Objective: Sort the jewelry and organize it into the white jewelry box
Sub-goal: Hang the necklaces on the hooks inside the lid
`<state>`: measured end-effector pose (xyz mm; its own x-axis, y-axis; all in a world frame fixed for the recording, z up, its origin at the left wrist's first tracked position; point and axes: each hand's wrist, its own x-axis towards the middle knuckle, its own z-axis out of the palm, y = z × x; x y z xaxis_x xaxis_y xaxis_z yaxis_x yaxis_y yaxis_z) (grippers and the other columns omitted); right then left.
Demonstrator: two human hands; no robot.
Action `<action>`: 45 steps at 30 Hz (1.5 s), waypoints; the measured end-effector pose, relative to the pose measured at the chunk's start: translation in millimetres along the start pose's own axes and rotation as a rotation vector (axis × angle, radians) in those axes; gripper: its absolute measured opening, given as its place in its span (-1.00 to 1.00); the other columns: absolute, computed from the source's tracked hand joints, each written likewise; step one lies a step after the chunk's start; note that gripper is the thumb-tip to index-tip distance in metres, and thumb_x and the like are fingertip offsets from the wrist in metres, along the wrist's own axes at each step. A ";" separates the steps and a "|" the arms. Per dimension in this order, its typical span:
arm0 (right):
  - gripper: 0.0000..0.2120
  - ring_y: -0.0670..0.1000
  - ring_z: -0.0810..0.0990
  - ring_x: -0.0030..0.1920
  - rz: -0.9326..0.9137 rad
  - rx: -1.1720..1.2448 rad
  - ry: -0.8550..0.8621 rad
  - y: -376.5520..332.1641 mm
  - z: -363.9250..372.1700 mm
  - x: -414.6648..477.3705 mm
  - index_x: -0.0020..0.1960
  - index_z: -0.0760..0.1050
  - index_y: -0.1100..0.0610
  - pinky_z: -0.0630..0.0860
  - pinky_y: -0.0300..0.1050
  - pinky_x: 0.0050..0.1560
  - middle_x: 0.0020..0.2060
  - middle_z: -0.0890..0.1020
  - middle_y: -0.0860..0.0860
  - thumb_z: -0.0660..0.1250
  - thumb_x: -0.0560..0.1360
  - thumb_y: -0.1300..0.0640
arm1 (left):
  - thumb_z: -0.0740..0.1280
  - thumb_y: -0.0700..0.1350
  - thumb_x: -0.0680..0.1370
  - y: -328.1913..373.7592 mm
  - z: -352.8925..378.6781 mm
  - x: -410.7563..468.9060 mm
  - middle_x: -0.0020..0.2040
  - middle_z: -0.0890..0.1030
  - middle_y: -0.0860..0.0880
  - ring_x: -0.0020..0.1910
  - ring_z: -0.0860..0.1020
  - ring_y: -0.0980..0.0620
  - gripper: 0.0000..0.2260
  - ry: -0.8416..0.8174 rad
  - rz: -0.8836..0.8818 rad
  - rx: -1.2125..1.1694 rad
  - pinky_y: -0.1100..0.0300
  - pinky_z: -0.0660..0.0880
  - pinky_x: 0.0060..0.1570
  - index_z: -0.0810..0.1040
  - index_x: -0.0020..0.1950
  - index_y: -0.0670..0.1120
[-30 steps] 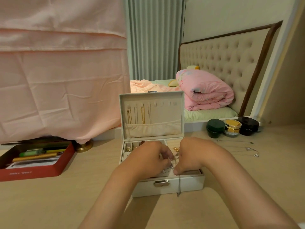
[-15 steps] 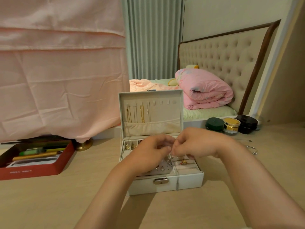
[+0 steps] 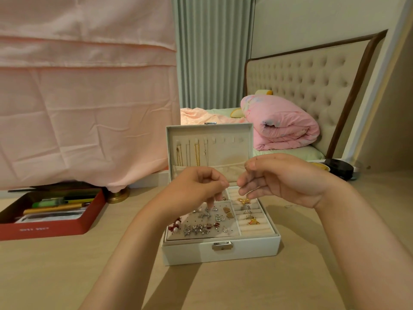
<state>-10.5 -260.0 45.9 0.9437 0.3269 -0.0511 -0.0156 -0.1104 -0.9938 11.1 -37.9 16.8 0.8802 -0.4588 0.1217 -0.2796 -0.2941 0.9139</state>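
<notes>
Hovering over the open white jewelry box mid-frame, my left grip and right grip curl fingers; whether they pinch anything I cannot tell. Lower-left red tray's lettering: illegible.

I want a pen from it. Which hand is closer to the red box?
Left. The left hand hovers above the white jewelry box, to the right of the red box. The right hand is farther right, past the left hand.
</notes>
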 end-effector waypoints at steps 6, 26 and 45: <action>-0.78 0.03 0.38 -0.44 0.066 -0.064 -0.066 4.0 -2.0 -0.3 -0.16 0.40 0.13 0.54 -0.01 -0.28 -0.39 0.43 0.06 0.20 0.66 0.15 | 0.30 -0.12 0.62 4.4 -24.7 -7.1 -0.37 0.34 0.00 -0.37 0.34 0.02 -0.73 -0.014 0.015 -0.245 -0.05 0.63 0.04 0.57 -0.28 -0.03; -0.70 0.10 0.57 -0.27 0.048 -0.160 -0.401 27.2 -15.0 4.1 -0.23 0.64 0.11 0.51 0.20 0.24 -0.41 0.57 0.06 0.50 0.43 -0.13 | 0.18 -0.11 0.64 7.6 -28.6 -8.0 -0.37 0.25 0.00 -0.42 0.24 0.04 -0.76 -0.073 -0.007 -0.606 0.15 0.49 -0.32 0.41 -0.23 -0.06; -0.72 -0.01 0.38 -0.50 -0.085 -0.353 -0.025 6.0 34.5 9.3 -0.09 0.56 0.16 0.36 -0.12 -0.46 -0.43 0.50 0.08 0.19 0.69 0.08 | 0.28 -0.15 0.58 6.7 0.8 -0.1 -0.21 0.57 -0.11 -0.34 0.48 0.01 -0.77 -0.075 -0.090 -0.212 0.09 0.57 -0.13 0.64 0.18 -0.09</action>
<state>-13.2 -225.2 36.0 0.9281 0.3716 0.0233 0.1820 -0.3981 -0.8991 8.8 -40.5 22.6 0.8648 -0.5019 0.0137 -0.1071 -0.1577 0.9817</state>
